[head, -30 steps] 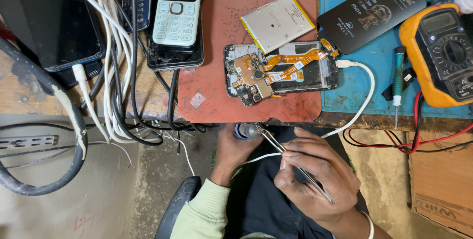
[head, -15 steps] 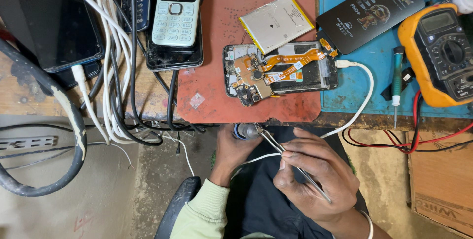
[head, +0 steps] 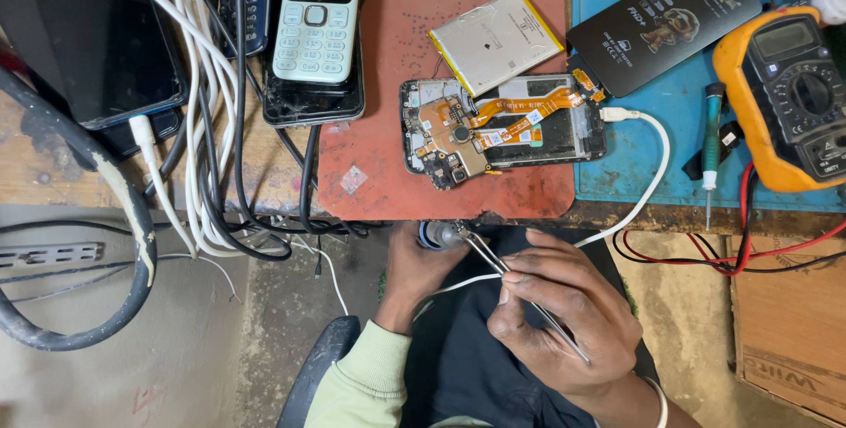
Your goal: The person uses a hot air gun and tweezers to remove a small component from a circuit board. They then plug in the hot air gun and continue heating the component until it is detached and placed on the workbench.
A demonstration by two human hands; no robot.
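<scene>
Almost nothing has been shifted since the earlier frames: both hands have been kept just below the bench edge, and the tweezers have been held at the same slant.

A worn red mat (head: pixel 388 172) is laid across the middle of the bench, with a blue mat (head: pixel 634 172) beside it to the right. An orange multimeter (head: pixel 789 93) is set on the blue mat, its red and black leads draped over the edge. A bundle of white and black cables (head: pixel 211 128) is hung down on the left. An opened phone (head: pixel 502 128), its circuit board and orange flex exposed, is laid across the join of the two mats, with a flat battery (head: pixel 496 40) just above it and a keypad phone (head: pixel 315 18) further left.

The right hand (head: pixel 564 322) is closed around the tweezers (head: pixel 515 282), pinched between thumb and fingers. The left hand (head: pixel 419 274) is curled around a small round blue object (head: pixel 436 234), held just under the bench edge, at which the tweezer tips are aimed; whether they touch cannot be told.
</scene>
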